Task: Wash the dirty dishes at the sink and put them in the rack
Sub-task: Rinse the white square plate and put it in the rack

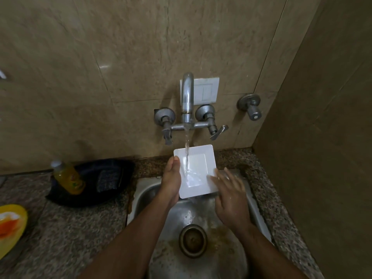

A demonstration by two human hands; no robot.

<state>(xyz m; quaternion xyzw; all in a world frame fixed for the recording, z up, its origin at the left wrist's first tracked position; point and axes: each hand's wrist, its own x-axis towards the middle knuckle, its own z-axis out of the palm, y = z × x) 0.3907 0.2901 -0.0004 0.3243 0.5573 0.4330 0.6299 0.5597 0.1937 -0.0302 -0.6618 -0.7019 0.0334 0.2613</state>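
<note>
Your right hand (pixel 229 196) is blurred, so you cannot tell exactly how its fingertips meet the plate (pixel 196 170); its fingers look straight and spread, lying against the plate's right edge rather than curled round it. Your left hand (pixel 171 182) covers the plate's left rim, thumb on top near the far corner, the fingers hidden underneath, gripping it. At the left border a yellow dish (pixel 11 226) with orange smears is cut off, and what lies in the black tray (pixel 112 190) behind the bottle (pixel 68 178) is too dark to name beyond a checked dark pad. The plate is white, square, glossy, with rounded corners and a shallow square well; it sits between your two hands, tilted, above the far end of the steel sink (pixel 201 228). Water (pixel 187 150) from the curved chrome tap (pixel 187 97) falls onto its well and runs off the near edge. The basin is dull metal, stained brown round the round drain (pixel 192 241). The counter (pixel 70 238) is speckled granite, the wall (pixel 120 47) smooth beige tile, with a white switch plate (pixel 207 90) behind the spout.
</note>
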